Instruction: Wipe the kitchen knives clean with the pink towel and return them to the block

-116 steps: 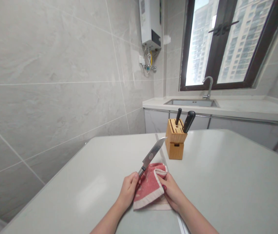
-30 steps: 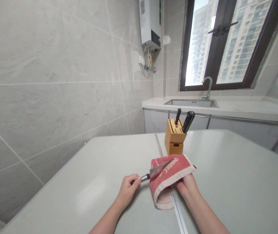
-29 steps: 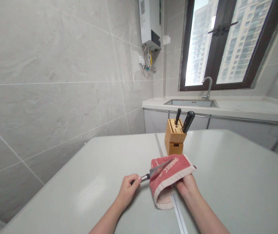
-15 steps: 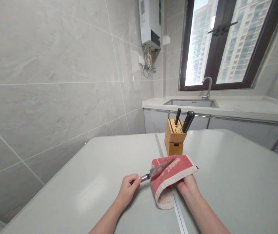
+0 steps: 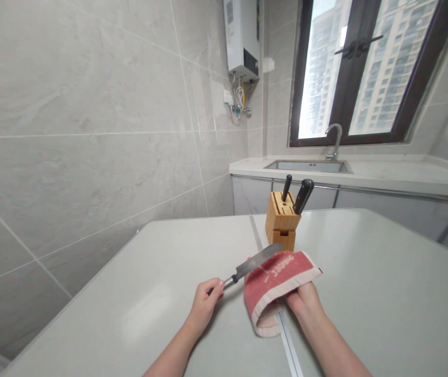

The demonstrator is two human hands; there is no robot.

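Note:
My left hand (image 5: pixel 204 301) is closed around the dark handle of a kitchen knife (image 5: pixel 253 263). Its bare steel blade points up and to the right, over the near edge of a red towel (image 5: pixel 276 280) with a pale border. My right hand (image 5: pixel 304 303) grips that towel from underneath, so most of its fingers are hidden by the cloth. The towel is draped over the hand above the grey table (image 5: pixel 161 293).
A wooden knife block (image 5: pixel 282 222) with two black-handled knives stands on the table just behind the towel. A seam (image 5: pixel 286 340) runs down the tabletop. Beyond are a counter with a sink (image 5: pixel 310 166) and tap, a window, and a tiled wall on the left.
The knife blade has come out from the fold of the towel and now lies bare, tilted upward. The right hand and towel shifted slightly right.

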